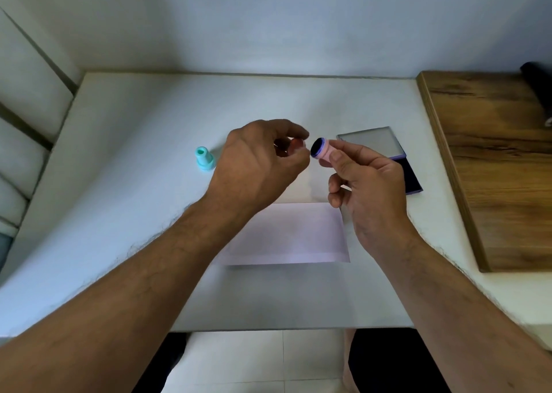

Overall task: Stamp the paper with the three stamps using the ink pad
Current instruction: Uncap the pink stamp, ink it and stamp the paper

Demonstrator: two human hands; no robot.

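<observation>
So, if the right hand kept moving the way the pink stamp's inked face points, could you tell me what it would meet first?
Probably the left hand: the pink stamp in the right hand aims its dark face at the left hand's fingertips, close by. Depth is unclear.

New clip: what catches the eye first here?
The two hands meeting mid-frame: the right hand holds a pink stamp with its dark inked face turned toward the left hand, whose fingers pinch something small. A teal stamp stands alone at left, and the open ink pad lies at right, beyond the paper.
</observation>
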